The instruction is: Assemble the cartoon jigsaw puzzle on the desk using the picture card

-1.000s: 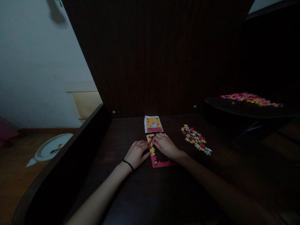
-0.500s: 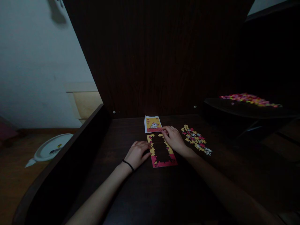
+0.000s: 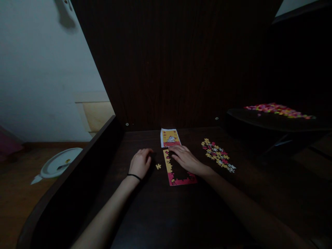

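Jigsaw on a dark table [image 3: 145, 214]: left hand [image 3: 139, 164], thumb and fingers parted, beside a loose yellow piece [image 3: 158, 166]; right hand [image 3: 186, 159] over the upper part of the puzzle border [image 3: 180, 182], whether pinching cannot be told; picture card [image 3: 170, 138] beyond the border, piece pile [image 3: 216, 154] to the right
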